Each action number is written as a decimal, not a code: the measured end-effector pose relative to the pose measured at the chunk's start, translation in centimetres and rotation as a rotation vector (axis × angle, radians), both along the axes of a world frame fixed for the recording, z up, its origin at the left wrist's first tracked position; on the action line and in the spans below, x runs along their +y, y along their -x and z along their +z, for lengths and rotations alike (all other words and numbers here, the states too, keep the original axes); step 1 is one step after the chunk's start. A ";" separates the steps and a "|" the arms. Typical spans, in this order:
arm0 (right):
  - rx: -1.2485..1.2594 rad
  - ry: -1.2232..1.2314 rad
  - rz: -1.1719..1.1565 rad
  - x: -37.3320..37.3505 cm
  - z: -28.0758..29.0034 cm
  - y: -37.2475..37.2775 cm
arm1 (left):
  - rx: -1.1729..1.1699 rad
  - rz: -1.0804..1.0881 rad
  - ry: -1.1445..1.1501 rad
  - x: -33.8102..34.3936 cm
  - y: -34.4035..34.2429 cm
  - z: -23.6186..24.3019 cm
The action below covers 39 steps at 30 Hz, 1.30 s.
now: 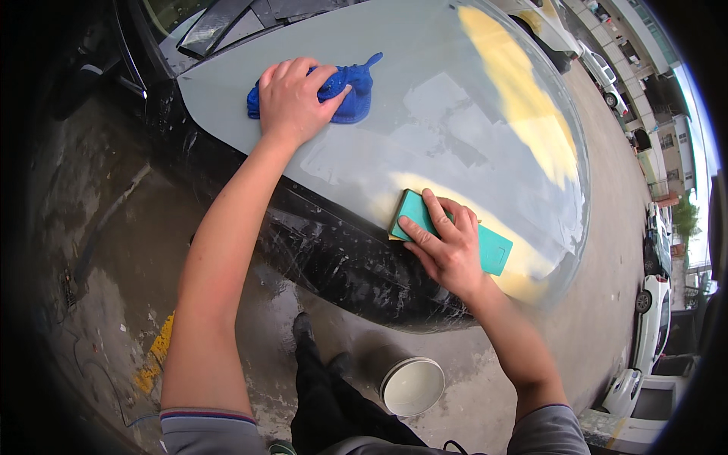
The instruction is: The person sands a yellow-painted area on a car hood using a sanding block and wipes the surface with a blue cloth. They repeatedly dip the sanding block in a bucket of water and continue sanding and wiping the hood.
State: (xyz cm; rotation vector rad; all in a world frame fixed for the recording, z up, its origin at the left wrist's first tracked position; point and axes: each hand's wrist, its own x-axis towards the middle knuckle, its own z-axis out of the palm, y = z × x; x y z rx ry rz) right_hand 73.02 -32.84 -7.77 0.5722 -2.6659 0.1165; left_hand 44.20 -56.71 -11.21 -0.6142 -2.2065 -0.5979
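Observation:
My left hand (292, 98) presses flat on a crumpled blue cloth (350, 95) lying on the pale grey car hood (425, 114). My right hand (447, 243) grips a teal sanding block (491, 246) pressed against the hood near its front edge. Yellowish patches (523, 98) run across the grey surface, one in a strip toward the far side and one around the block. The hood looks wet and shiny.
A white bucket (412, 385) stands on the wet concrete ground by my feet. The car's black front (334, 258) drops below the hood. The windscreen (205, 23) is at the top left. Parked white cars (652, 318) line the right side.

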 end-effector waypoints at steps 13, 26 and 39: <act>0.047 0.013 0.055 -0.4 1.1 5.7 | 0.045 -0.035 -0.035 0.4 -0.1 0.0; 0.032 0.046 0.053 -0.2 1.5 6.6 | 0.046 -0.042 -0.016 0.1 -0.1 0.0; -0.039 0.046 0.045 0.4 0.6 1.9 | -0.004 -0.038 -0.027 0.0 0.1 -0.1</act>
